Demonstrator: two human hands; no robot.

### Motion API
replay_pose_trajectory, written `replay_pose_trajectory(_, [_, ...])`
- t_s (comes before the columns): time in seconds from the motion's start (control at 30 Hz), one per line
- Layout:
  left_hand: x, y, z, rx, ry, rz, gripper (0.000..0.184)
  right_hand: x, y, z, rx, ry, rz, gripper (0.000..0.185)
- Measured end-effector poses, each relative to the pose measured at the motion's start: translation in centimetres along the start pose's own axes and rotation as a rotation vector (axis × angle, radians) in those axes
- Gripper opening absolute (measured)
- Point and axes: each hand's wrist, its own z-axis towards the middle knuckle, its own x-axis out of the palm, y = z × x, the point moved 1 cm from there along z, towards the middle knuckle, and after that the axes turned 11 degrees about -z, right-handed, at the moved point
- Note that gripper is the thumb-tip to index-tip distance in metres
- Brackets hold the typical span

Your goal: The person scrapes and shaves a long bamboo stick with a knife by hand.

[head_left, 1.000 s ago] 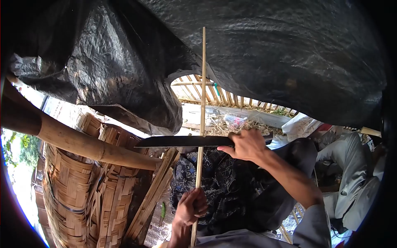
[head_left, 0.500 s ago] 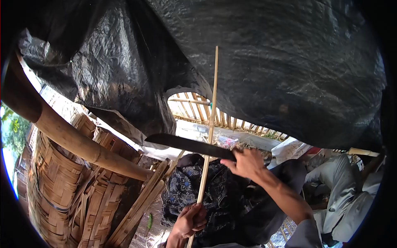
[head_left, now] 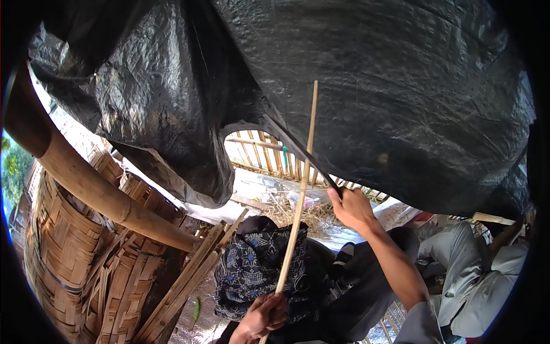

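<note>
A long, thin bamboo strip (head_left: pixel 297 221) slants upward in front of me. My left hand (head_left: pixel 262 316) is closed around its lower part, above the dark patterned cloth (head_left: pixel 252 258) over my lap. In my right hand (head_left: pixel 354 207) is the handle of a machete (head_left: pixel 301 148), gripped with the fingers wrapped round it. The dark blade, seen nearly edge-on, points up and left and crosses the strip in its upper half. Whether the edge touches the strip I cannot tell.
Black plastic sheeting (head_left: pixel 389 103) hangs low ahead. At the left stand woven bamboo baskets (head_left: pixel 63 246), a thick bamboo pole (head_left: pixel 109 198) and split bamboo pieces (head_left: pixel 183 281). Another person's grey-trousered leg (head_left: pixel 458 258) is close on the right. Behind the sheet is a slatted fence (head_left: pixel 263 155).
My right hand has moved up and forward, carrying the machete higher along the strip. The blade has turned from broadside to nearly edge-on. The strip's top leans further right.
</note>
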Motion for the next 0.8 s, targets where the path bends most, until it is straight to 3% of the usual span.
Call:
replay_pose_trajectory(0.07, [0.3,0.2,1.0,-0.054,0.069,0.033,0.031,-0.7,0.0,-1.3,0.055,0.113,0.133,0.048])
replay_pose_trajectory(0.13, [0.7,0.0,1.4,-0.049,0.086,0.019,0.030,1.7,-0.7,-3.3,-0.069,0.019,0.044,0.045])
replay_pose_trajectory(0.17, [1.2,-0.5,1.4,-0.028,0.089,0.043,0.030,-0.1,0.6,-4.6,-0.087,0.175,0.043,0.041])
replay_pose_trajectory(0.33, [1.4,-1.6,1.4,0.013,0.039,0.131,0.030,3.6,0.9,-9.4,-0.651,0.109,-0.118,0.053])
replay_pose_trajectory(0.37, [1.0,-1.2,1.6,-0.034,0.034,0.151,0.030,4.4,0.6,-9.6,-0.748,0.033,-0.117,0.069])
replay_pose_trajectory(0.47, [1.8,-0.4,0.7,0.065,-0.030,0.184,0.028,4.0,0.0,-8.4,-0.749,-0.071,-0.189,0.071])
replay_pose_trajectory(0.5, [1.9,-0.6,0.4,0.099,0.001,0.198,0.028,3.5,-0.1,-7.6,-0.668,-0.148,-0.165,0.074])
replay_pose_trajectory(0.6, [2.2,-1.1,-0.6,0.111,0.035,0.185,0.030,3.0,-0.9,-4.6,-0.329,-0.240,-0.122,0.056])
replay_pose_trajectory(0.63, [1.9,-1.0,-0.4,0.118,0.052,0.177,0.030,2.5,-0.5,-4.5,-0.336,-0.244,-0.123,0.056])
replay_pose_trajectory(0.7, [1.6,-1.3,0.4,0.093,0.089,0.132,0.030,1.4,0.5,-4.9,-0.232,-0.020,0.124,0.044])
replay_pose_trajectory(0.8, [1.8,-1.9,1.3,0.054,0.145,0.066,0.030,3.2,0.6,-7.0,-0.447,0.119,0.231,0.042])
